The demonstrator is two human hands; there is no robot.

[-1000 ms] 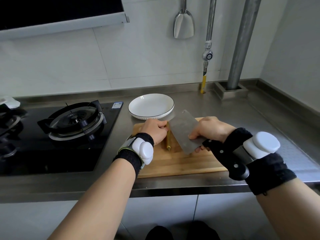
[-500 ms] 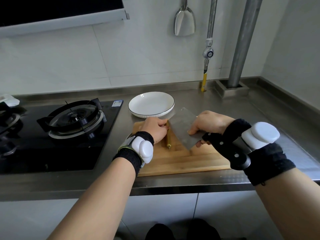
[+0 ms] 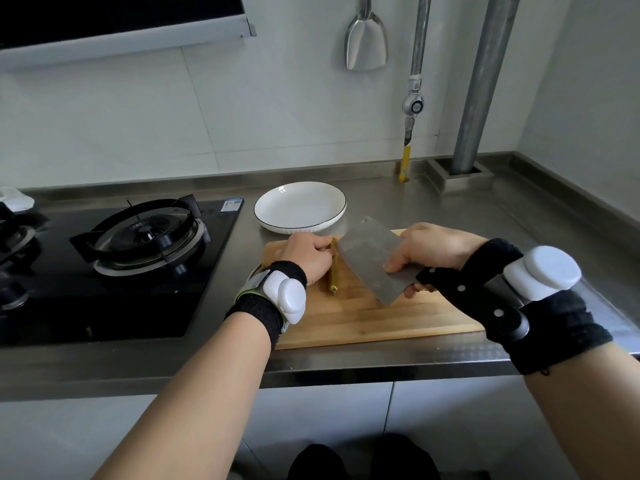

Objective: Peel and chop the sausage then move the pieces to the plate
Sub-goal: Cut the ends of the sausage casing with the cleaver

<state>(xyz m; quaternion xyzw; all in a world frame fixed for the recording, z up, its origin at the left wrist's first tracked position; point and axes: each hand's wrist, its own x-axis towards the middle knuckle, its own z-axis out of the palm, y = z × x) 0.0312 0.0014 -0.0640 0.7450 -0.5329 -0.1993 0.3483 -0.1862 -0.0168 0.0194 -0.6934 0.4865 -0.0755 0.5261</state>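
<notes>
Sausage lies on the cutting board, pinned by curled left hand fingers, while the right hand pinches the cleaver blade for casing control.

1. Both forearms are bare; no sleeves are seen.
2. A black knitted band is worn around the left wrist, with a frayed upper edge.
3. A white, rounded, two-lobed device is strapped over that band, with a grey strap and a thin yellow-green trim.
4. A wider black knitted band is worn around the right wrist; loose threads are seen at its lower edge.
5. A larger white rounded device is mounted on it.
6. Dark footwear is glimpsed at the bottom edge.
</notes>
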